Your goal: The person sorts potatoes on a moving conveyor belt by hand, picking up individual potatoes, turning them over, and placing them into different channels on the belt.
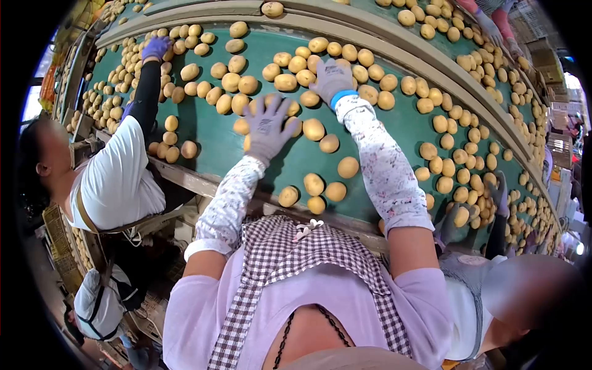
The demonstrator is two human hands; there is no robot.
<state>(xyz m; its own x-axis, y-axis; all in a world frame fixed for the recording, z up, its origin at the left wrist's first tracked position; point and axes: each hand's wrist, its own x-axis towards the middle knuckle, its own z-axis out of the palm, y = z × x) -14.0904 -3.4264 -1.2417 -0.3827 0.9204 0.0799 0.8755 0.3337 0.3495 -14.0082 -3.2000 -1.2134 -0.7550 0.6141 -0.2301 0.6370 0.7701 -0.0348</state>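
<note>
Both my hands wear grey gloves and reach over a green conveyor belt [280, 163] strewn with potatoes. My left hand [269, 127] lies palm down with its fingers spread, over or against several potatoes that it partly covers. Farther out, my right hand [333, 80] is also palm down, its fingers stretched among a cluster of potatoes; a blue band circles that wrist. Whether either palm touches a potato is hidden. Between the hands lie a potato [313, 129] and another potato [329, 143]. Nearer to me sits a small group with a potato [314, 184] in it.
A wooden rail [382, 46] runs along the belt's far side, with more potatoes beyond it. At left, a co-worker's purple-gloved hand [156, 47] reaches over the belt. At right, another co-worker's gloved hand [453, 223] is among potatoes. The belt's near edge [203, 184] is in front of me.
</note>
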